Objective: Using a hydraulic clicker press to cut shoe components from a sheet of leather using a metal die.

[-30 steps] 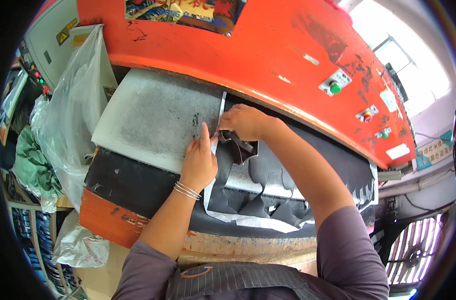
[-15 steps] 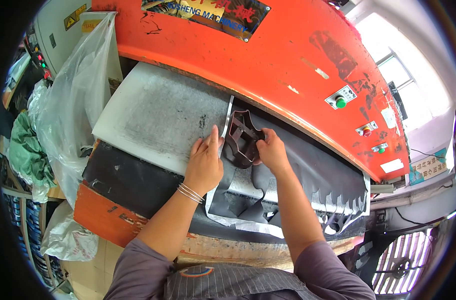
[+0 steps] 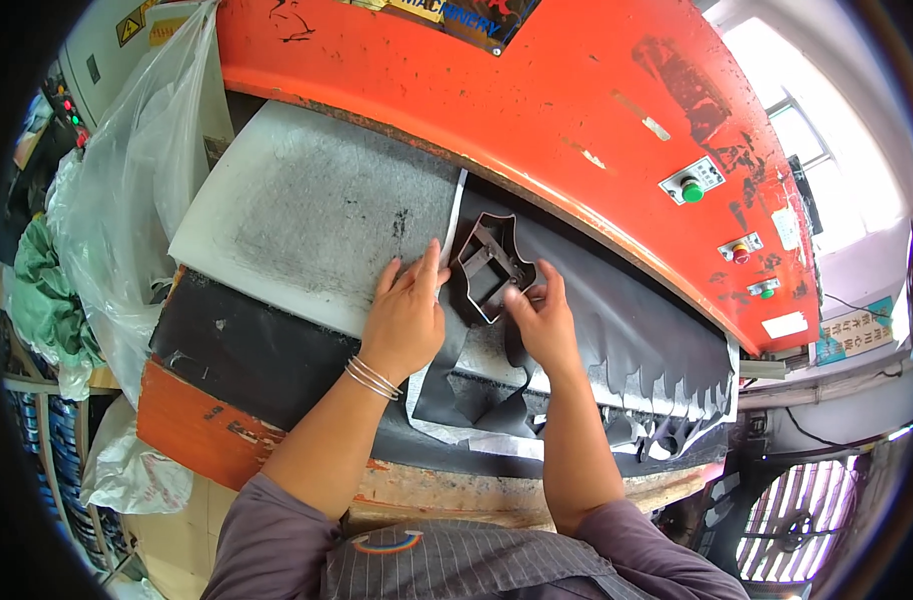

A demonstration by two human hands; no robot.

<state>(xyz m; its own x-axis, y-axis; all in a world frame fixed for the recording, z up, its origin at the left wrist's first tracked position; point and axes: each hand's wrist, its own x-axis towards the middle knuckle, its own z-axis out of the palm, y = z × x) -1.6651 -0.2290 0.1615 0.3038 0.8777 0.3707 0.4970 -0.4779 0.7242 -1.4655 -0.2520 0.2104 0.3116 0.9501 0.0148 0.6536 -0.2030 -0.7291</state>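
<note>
A dark metal cutting die (image 3: 518,240), a tall irregular outline with crossbars inside, stands on a black sheet of material (image 3: 617,305) near its left edge. At the die's right corner is my right hand (image 3: 547,325); its thumb and index finger are apart, the thumb at the rim. Whether the thumb still touches the metal I cannot tell. My left hand (image 3: 405,320) lies with fingers stretched out on the right end of the scuffed white board (image 3: 307,200), beside the sheet's left edge. Nothing shows in it.
Beyond the sheet rises the orange machine body (image 3: 537,100), with a green button (image 3: 692,190) and a red button (image 3: 741,255) at right. Cut openings and ragged strips (image 3: 677,390) run along the sheet's near edge. Clear plastic (image 3: 127,190) hangs at left.
My right thumb and index finger have loosened from the die's right side and spread. The die sits turned slightly. My left hand keeps its place on the board; the whole view has shifted a little.
</note>
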